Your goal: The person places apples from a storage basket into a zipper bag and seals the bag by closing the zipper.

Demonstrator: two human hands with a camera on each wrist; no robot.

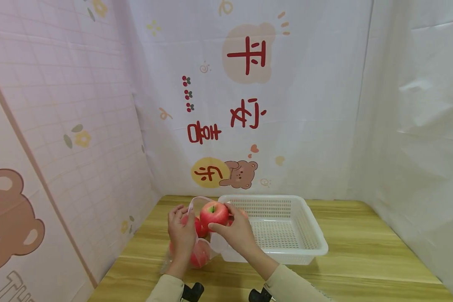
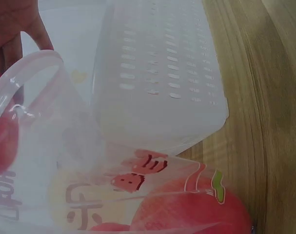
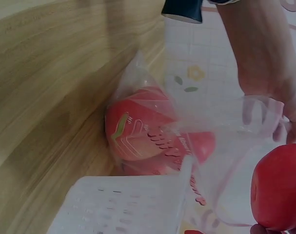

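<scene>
apple (image 1: 214, 214) at mouth of clear bag (image 2: 79, 141)

right hand (image 1: 238, 228) has its grip around the apple; left hand (image 1: 183, 230) grips the bag's rim. more apples (image 1: 200, 255) lie inside, beside the white basket (image 1: 279, 254) on the surface (image 1: 370, 247).

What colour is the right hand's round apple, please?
The apple is red, yellow-green on top, clearest in the head view.

Soft, diffuse light; wrist views dimmer, hazy; faint shadows across table (image 1: 362, 247).
</scene>
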